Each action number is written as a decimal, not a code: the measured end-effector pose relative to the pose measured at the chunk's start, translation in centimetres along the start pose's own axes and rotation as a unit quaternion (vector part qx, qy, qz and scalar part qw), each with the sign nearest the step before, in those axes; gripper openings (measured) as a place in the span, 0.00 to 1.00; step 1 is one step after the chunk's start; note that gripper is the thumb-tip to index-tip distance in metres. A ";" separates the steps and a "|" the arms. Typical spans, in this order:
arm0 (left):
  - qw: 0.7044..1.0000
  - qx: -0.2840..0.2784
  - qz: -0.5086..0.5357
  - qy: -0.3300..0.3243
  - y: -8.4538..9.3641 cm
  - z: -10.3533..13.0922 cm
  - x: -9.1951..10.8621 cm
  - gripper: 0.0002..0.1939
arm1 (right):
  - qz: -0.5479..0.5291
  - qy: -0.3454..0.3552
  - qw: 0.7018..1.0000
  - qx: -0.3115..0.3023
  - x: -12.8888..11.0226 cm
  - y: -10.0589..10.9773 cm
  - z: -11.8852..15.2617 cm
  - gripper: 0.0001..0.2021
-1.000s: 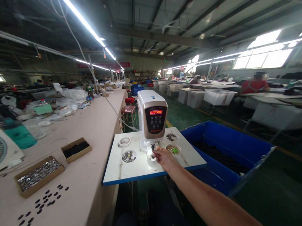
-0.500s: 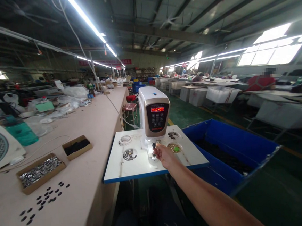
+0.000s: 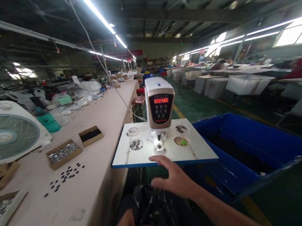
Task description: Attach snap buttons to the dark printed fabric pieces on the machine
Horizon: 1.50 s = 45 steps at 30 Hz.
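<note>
At the bottom, in my lap, my left hand (image 3: pixel 131 224) is closed on a bunched dark garment (image 3: pixel 156 210); part of its fingers is hidden. My right hand (image 3: pixel 171 177) is open and holds nothing, thumb and fingers apart, over the lap just before the front edge of the white board (image 3: pixel 146 158). On that board stands a white and gold snap-fastening machine (image 3: pixel 161 105), its red display lit at 000400. A small piece I cannot make out sits at its lower die (image 3: pixel 159 146). Round wells hold metal parts (image 3: pixel 136 144) and brass-coloured parts (image 3: pixel 181 142) with a green piece.
On the long table (image 3: pixel 100 131) at left are a box of metal rings (image 3: pixel 64 154), a box of black pieces (image 3: pixel 90 134), scattered black discs (image 3: pixel 64 177) and a fan (image 3: pixel 11 131). A blue bin (image 3: pixel 248 147) with dark cloth stands at right.
My right hand has drawn back from the machine's die towards my lap and opened. My left hand and the dark garment have come into view. The view has turned slightly left and down.
</note>
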<state>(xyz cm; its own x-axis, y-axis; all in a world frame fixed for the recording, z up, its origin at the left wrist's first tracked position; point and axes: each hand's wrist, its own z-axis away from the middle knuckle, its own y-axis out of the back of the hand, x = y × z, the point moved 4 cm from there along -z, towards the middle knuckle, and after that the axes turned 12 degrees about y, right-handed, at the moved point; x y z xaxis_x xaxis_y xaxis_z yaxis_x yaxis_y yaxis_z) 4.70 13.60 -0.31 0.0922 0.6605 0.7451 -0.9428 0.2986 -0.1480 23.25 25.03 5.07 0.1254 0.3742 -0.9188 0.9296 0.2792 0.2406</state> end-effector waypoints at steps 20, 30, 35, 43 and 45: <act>0.960 -0.074 -0.257 -0.082 -0.8 -4.8 8.5 0.13 | -0.055 -0.134 0.970 -0.194 2.2 1.4 3.6 0.06; 0.995 -0.056 -0.080 -0.019 -1.5 -9.7 7.6 0.15 | -0.085 -0.182 0.974 -0.107 6.0 2.9 3.6 0.19; 0.995 -0.078 -0.060 0.007 -1.5 -12.7 9.4 0.13 | -0.065 -0.185 0.978 -0.066 7.9 4.0 1.6 0.17; 0.993 -0.020 -0.114 -0.025 0.3 -19.2 15.2 0.13 | 0.135 -0.142 0.980 0.007 11.4 7.2 -6.0 0.16; 0.993 -0.013 -0.117 -0.029 0.7 -20.5 15.8 0.12 | 0.145 -0.139 0.979 0.015 12.1 7.7 -7.3 0.15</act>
<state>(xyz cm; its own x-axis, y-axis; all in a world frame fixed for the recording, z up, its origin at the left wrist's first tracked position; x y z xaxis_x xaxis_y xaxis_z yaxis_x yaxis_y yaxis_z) 12.08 38.35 -1.94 0.2877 0.5308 0.7972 -0.8897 0.4563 0.0172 29.35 38.17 -1.89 0.4719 0.1779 -0.8635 0.8501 0.1679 0.4992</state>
